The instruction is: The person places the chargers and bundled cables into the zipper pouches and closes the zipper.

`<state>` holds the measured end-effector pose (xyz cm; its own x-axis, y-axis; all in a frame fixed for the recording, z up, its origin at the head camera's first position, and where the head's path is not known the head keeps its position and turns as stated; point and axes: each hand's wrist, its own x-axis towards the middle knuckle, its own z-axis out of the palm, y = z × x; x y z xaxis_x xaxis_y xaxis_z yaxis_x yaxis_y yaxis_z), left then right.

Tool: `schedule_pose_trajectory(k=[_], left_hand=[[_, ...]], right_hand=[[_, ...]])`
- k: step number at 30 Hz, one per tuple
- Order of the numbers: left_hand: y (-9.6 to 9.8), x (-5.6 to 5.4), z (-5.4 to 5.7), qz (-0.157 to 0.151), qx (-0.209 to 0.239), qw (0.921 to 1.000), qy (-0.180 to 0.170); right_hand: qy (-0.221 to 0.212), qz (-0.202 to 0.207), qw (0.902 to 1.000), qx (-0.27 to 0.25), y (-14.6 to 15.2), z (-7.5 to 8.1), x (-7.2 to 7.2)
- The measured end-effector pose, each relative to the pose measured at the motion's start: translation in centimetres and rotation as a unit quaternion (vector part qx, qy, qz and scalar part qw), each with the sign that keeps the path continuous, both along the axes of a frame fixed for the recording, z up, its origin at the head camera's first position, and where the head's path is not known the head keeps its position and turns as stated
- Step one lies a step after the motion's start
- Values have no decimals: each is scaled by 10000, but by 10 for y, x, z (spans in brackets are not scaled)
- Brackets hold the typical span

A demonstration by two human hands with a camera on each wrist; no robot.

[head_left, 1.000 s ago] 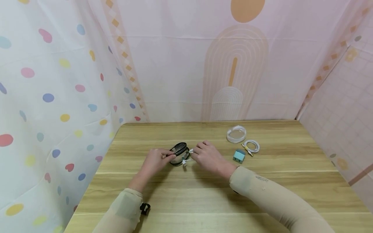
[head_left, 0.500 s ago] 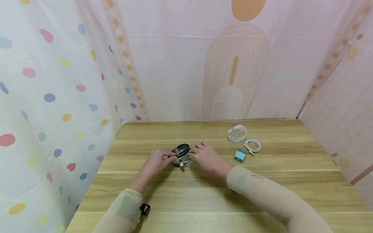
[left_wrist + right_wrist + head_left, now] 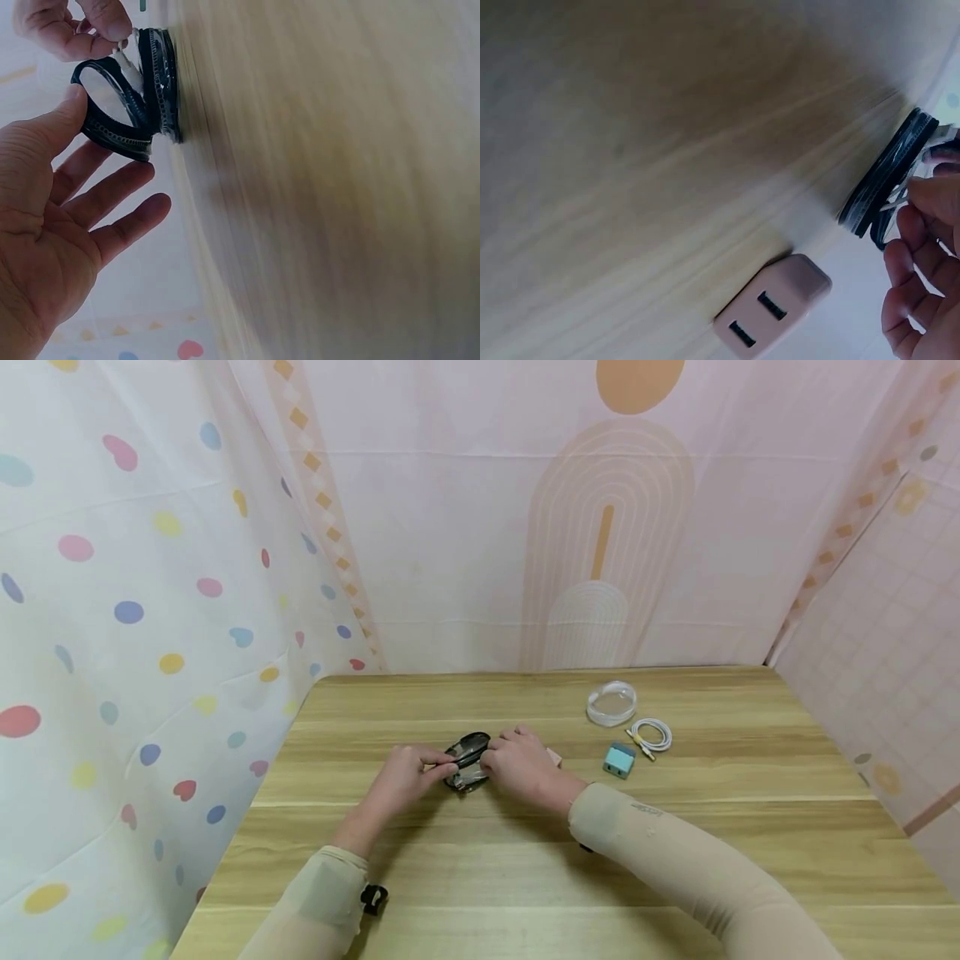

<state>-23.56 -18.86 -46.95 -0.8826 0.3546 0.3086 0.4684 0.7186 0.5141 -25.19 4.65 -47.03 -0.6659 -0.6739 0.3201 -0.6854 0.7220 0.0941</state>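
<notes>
A small round zip case (image 3: 471,748) with a black zipper edge stands unzipped on the wooden table. My left hand (image 3: 399,782) pinches the rim of its raised half between thumb and finger. In the left wrist view the other fingers of that hand are spread apart, and the case (image 3: 166,86) gapes like a clamshell. My right hand (image 3: 521,767) reaches to the case's right side and pinches a white cable (image 3: 130,73), partly inside the opening. The right wrist view shows a strand of this cable (image 3: 895,203) beside the black rim. Most of the cable is hidden.
Right of the right hand lies a pink charger plug (image 3: 776,306), mostly hidden in the head view. Farther right are a teal charger plug (image 3: 619,761), a coiled white cable (image 3: 660,734) and a clear-looking round case with a white edge (image 3: 592,714). Curtains hang behind the table.
My right hand has moved slightly left with the white cable, whose plug no longer dangles in front of the case. The pink plug's edge has come into sight. The left hand keeps its pinch.
</notes>
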Motion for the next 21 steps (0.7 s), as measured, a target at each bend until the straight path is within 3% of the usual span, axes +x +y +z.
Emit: schedule_pose_trajectory(k=[7,15,21], left_hand=[[3,3,3,51,-8,9999,-109],[5,4,5,271,-58,9992,-287],[7,4,6,396,-75,9983,-415]], right_hand=[[-240,-214,9994,96,-5,0,3],[-524,-58,9977,434,-5,-1,6],[-503,52,9985,223,1,1,8]])
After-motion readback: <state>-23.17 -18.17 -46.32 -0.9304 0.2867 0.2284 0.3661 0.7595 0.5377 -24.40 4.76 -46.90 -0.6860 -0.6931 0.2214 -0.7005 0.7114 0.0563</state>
